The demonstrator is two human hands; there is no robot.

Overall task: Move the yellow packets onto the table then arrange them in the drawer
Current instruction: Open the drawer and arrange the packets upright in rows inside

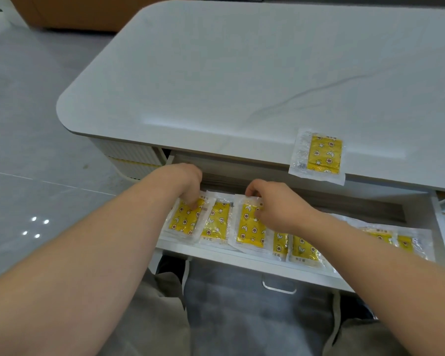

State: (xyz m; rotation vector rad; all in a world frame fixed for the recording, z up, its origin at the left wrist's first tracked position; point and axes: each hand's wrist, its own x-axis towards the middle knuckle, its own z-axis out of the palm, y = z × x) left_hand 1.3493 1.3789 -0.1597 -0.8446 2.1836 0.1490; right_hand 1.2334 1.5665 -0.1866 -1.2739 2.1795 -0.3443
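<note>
An open white drawer (242, 258) under the tabletop holds several yellow packets in clear wrappers, laid in an overlapping row. My left hand (188, 185) reaches into the drawer's left end, its fingertips pressing down on the leftmost packet (183, 222). My right hand (278, 204) holds the third packet (248, 227) by its top edge, thumb behind and fingers on its face. A second packet (216, 222) lies between them. One more yellow packet (319, 155) lies on the white table (242, 73) at its front edge, right of centre.
More packets (303, 249) fill the drawer's right part, partly hidden by my right forearm. A metal handle (279, 285) hangs under the drawer front. My knees sit below the drawer. Grey tiled floor lies to the left, and a brown cabinet stands far back.
</note>
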